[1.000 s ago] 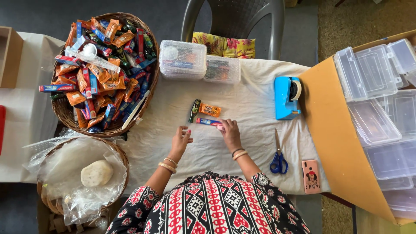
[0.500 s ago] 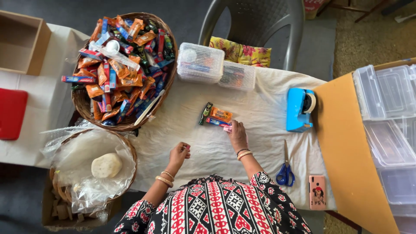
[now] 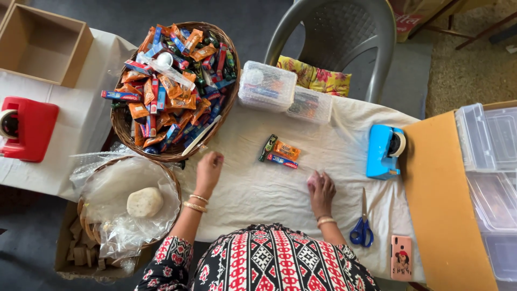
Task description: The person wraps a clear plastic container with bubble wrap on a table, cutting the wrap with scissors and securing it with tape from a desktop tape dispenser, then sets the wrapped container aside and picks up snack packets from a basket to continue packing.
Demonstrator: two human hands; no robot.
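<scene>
Left hand (image 3: 208, 168), fingers curled, reached near the round woven basket (image 3: 222, 116); right hand (image 3: 321, 187) pressed flat on wrinkly white cloth (image 3: 258, 188).

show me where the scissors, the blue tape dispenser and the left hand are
scissors (image 3: 362, 231), head view, on the blue handles.
blue tape dispenser (image 3: 381, 153), head view, on its body.
left hand (image 3: 209, 168), head view, on the back of the hand.

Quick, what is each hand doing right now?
Left hand: loosely closed, reaching toward the basket of packets; nothing visible in it.
Right hand: curled on the table cloth; contents cannot be told.
</scene>
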